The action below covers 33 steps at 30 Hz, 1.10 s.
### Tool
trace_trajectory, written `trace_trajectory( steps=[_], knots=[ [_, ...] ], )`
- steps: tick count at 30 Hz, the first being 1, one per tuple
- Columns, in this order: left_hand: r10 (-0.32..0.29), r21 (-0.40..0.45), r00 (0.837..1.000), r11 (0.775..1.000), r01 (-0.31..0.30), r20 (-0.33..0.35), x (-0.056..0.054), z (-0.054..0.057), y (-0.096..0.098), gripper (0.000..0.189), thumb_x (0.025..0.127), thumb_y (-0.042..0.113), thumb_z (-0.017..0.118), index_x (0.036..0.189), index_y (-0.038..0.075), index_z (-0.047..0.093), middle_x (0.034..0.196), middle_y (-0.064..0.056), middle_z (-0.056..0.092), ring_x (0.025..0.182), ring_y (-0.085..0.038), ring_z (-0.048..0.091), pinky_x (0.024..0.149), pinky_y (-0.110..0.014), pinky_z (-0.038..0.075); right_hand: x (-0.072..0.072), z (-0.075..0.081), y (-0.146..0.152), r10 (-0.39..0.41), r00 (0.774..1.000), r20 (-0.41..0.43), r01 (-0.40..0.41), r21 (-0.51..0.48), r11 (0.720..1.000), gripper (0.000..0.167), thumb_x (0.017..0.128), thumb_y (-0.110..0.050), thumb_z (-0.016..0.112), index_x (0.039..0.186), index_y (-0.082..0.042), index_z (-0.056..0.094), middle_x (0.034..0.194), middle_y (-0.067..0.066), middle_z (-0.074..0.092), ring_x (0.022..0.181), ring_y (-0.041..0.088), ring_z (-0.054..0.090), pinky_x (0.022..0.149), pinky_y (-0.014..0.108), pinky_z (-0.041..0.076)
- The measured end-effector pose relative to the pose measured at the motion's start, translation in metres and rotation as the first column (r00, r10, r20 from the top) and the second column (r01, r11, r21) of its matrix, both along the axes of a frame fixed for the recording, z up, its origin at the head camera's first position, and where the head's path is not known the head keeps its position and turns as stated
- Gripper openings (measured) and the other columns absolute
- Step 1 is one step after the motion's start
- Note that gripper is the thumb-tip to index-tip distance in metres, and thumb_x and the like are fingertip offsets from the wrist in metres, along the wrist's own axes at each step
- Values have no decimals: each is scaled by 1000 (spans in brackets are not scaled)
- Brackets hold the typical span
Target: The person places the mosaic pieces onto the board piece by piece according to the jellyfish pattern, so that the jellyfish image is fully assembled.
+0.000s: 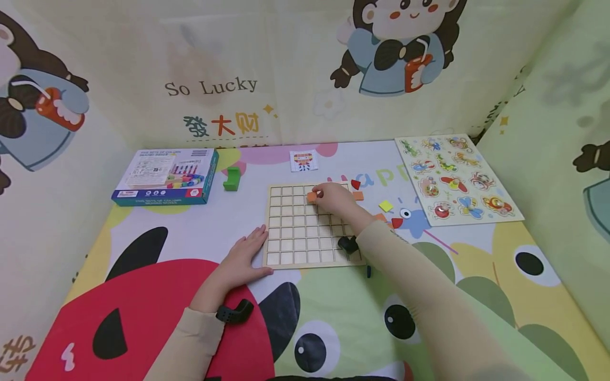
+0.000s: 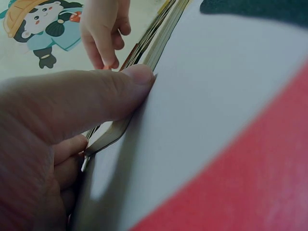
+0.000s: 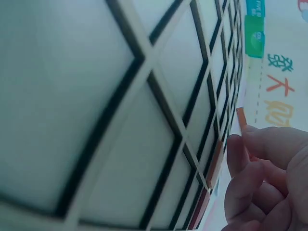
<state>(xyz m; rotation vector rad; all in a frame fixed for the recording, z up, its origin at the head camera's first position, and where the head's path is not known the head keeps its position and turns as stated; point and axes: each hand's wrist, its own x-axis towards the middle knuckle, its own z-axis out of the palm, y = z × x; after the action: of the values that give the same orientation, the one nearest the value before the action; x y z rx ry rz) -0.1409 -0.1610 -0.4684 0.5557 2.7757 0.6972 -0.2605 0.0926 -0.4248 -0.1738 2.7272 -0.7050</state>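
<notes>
Pinching an orange tile [image 1: 312, 197] at the grid board [image 1: 300, 245]

The right hand [image 1: 335, 198] has its grip on the orange tile, thumb against fingers, over the board's far part; contact with the board cannot be told. The left hand [image 1: 244, 257], its grip released, rests along the board's left edge, thumb near the close corner. Right of the board lies a yellow tile [image 1: 386, 206]; beyond, a picture card [image 1: 303, 161] on the table [image 1: 267, 170].

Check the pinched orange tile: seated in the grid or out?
Out: the right hand pinches the orange tile, which sticks up past the bars of the grid in the right wrist view.
</notes>
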Motion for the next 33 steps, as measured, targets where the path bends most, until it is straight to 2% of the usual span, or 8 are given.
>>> trace_trajectory(
  steps=[3,7,12,18,21,24,28,33],
  knots=[
    [2,-3,1000,1000,-2,1,-1,-1,0,95,70,42,72,145,11,23,152,-4,19,141,-24,15,111,-51,15,-2,-2,-3,20,1000,-7,-20,61,998,37,89,-22,51,125,-20,55,117,1,61,102,16,57,79,35,50],
    [7,-3,1000,1000,-7,0,-1,-2,0,95,69,42,72,145,13,22,152,-3,18,141,-23,15,111,-51,15,-4,-4,-5,58,998,-30,-54,129,990,36,88,-23,51,124,-19,55,112,-1,62,93,16,56,74,34,49],
    [7,-2,1000,1000,-7,2,0,0,0,95,69,42,73,145,13,23,152,-3,19,141,-23,15,111,-50,15,-6,-7,-7,88,995,-40,-81,153,985,33,87,-22,52,119,-17,58,102,-1,62,86,17,54,74,33,46],
    [4,2,1000,1000,-4,2,-1,1,0,96,68,41,74,145,13,23,152,-3,19,141,-23,15,111,-51,15,-5,-7,-6,103,994,-47,-93,169,981,33,88,-23,52,120,-17,58,110,-1,63,93,16,56,79,34,48],
    [-3,-7,1000,1000,3,1,-1,0,1,95,69,42,73,145,13,23,152,-3,19,141,-23,15,111,-51,15,-3,-2,-1,87,995,-39,-80,140,987,38,88,-23,51,126,-19,53,110,0,62,92,17,57,73,33,48],
    [-1,0,1000,1000,1,7,-1,0,2,96,69,41,73,145,13,23,152,-2,18,141,-23,15,111,-51,15,-1,8,11,52,998,-25,-50,61,997,42,88,-23,50,130,-20,48,109,2,60,93,20,56,69,31,46],
    [3,10,1000,1000,-3,6,0,0,2,96,68,40,74,145,13,23,152,-3,19,140,-23,15,111,-51,15,1,22,39,-10,1000,-22,9,-58,998,40,90,-24,51,130,-20,48,112,7,57,95,24,52,72,33,44],
    [-3,9,1000,1000,3,-14,0,-1,1,95,69,40,73,144,11,24,152,-5,20,140,-25,17,110,-52,16,0,25,79,-113,993,-26,110,-111,988,40,91,-24,51,131,-19,47,118,11,53,96,27,48,79,39,44]
  ],
)
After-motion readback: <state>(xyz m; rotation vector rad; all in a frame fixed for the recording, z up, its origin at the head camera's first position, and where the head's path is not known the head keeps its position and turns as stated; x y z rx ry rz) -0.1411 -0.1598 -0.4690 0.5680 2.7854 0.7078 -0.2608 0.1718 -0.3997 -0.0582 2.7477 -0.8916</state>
